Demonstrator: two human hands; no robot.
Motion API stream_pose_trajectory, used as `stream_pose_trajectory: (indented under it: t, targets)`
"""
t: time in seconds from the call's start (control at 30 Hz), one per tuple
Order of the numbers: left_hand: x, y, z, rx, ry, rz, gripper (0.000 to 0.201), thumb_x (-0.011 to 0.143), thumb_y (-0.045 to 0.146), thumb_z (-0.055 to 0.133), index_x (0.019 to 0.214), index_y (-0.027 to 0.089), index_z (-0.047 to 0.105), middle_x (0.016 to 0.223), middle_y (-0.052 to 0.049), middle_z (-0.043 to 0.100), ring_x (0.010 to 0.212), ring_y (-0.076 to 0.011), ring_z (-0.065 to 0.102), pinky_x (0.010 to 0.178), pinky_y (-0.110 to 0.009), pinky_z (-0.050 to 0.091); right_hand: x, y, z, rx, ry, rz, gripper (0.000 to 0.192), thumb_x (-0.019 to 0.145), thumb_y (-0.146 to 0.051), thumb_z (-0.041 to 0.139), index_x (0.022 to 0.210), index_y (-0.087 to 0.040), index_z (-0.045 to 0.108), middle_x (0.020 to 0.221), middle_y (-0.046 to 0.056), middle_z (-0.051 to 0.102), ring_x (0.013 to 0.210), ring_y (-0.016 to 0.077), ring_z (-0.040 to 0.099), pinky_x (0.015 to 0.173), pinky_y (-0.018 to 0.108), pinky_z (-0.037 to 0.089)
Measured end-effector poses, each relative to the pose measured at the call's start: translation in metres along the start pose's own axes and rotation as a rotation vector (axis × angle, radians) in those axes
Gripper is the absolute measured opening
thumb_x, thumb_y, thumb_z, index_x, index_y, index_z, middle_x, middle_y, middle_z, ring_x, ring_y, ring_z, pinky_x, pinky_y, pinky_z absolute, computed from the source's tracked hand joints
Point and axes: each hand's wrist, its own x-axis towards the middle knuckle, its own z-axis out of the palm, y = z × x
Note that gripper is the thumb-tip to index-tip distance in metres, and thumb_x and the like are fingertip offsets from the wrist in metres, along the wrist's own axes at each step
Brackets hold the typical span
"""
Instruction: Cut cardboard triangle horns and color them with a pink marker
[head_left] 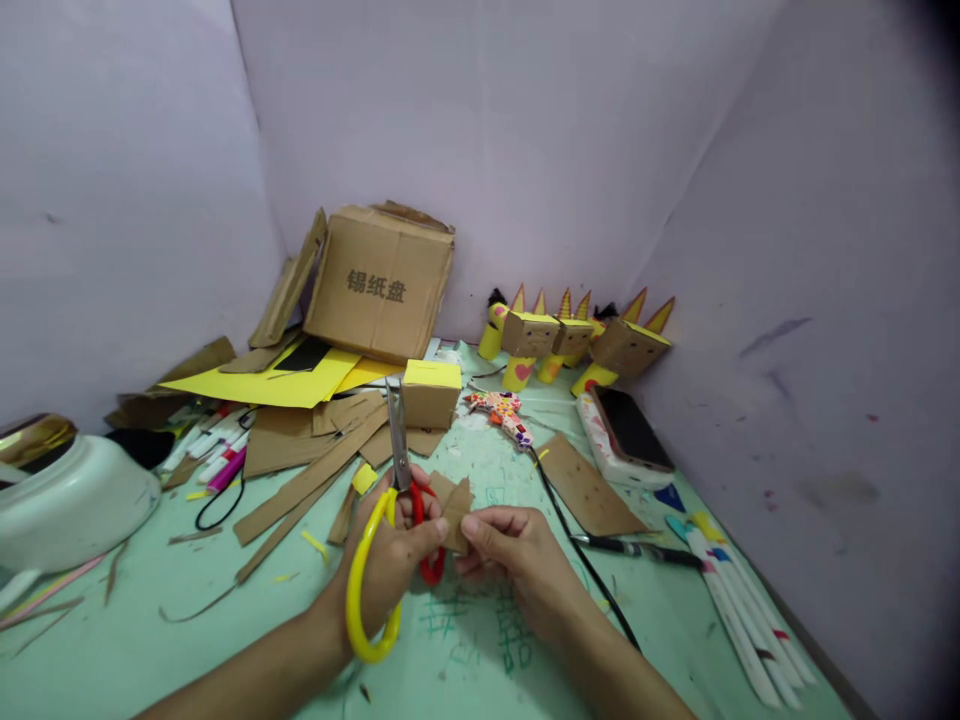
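My left hand (390, 570) grips a pair of scissors (397, 470) with yellow and red handles, blades pointing up and away. Its thumb also presses on a small brown cardboard piece (456, 508). My right hand (517, 555) pinches the same cardboard piece from the right side. Both hands hover just above the pale green table (225, 620), close to the near edge.
A cardboard box (379, 282) leans at the back with yellow paper (270, 385) and cardboard strips (315, 470) before it. Cardboard figures (574, 340) line the back wall. A hot glue gun (506, 412), phone (630, 428), markers (739, 610) and white lamp base (71, 505) lie around.
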Motion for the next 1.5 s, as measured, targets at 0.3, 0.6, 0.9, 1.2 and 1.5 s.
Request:
stream_pose_trajectory:
  t: [0.3,0.6,0.9,1.2,1.5]
  targets:
    - [0.0027,0.0038,0.0010,-0.136,-0.073,-0.214,0.053,0.056,0.030,0.072,0.091,0.022,0.032,0.054,0.011,0.048,0.039,-0.0102,0.048,0.040,-0.025,0.042,0.0002,0.0017,0.0002,0.086,0.031,0.049,0.025,0.054,-0.032,0.078,0.060,-0.011,0.067,0.045,0.001,0.064,0.040,0.0109,0.058,0.045,0.022,0.051]
    - [0.0029,0.0006,-0.0005,-0.108,-0.082,-0.194,0.052,0.057,0.027,0.071,0.090,0.022,0.032,0.052,0.010,0.050,0.039,-0.0112,0.049,0.038,-0.024,0.042,-0.0001,0.0031,0.0012,0.114,0.054,0.052,0.026,0.050,-0.032,0.080,0.059,-0.012,0.066,0.044,0.001,0.064,0.040,0.0114,0.060,0.040,0.019,0.050]
    - [0.0011,0.0046,0.0006,-0.116,-0.080,-0.198,0.052,0.057,0.025,0.071,0.091,0.022,0.032,0.056,0.010,0.048,0.041,-0.0110,0.050,0.040,-0.025,0.043,0.0002,0.0006,0.0014,0.080,0.021,0.050,0.029,0.052,-0.035,0.079,0.063,-0.010,0.068,0.048,0.002,0.066,0.043,0.0117,0.062,0.044,0.021,0.052]
    - [0.0029,0.0000,0.0003,-0.128,-0.098,-0.162,0.050,0.058,0.025,0.070,0.091,0.022,0.033,0.057,0.010,0.047,0.039,-0.0110,0.049,0.040,-0.026,0.043,-0.0024,-0.0001,0.0027,0.063,0.046,0.025,0.030,0.051,-0.035,0.079,0.062,-0.011,0.067,0.046,0.001,0.064,0.041,0.0108,0.059,0.044,0.022,0.051]
    - [0.0019,-0.0051,-0.0027,-0.075,-0.100,-0.069,0.038,0.064,0.018,0.066,0.090,0.021,0.038,0.060,0.008,0.048,0.046,-0.0082,0.049,0.046,-0.023,0.042,-0.0020,-0.0010,0.0020,0.043,0.073,0.020,0.026,0.052,-0.034,0.078,0.059,-0.012,0.067,0.044,-0.001,0.062,0.040,0.0119,0.059,0.043,0.023,0.050]
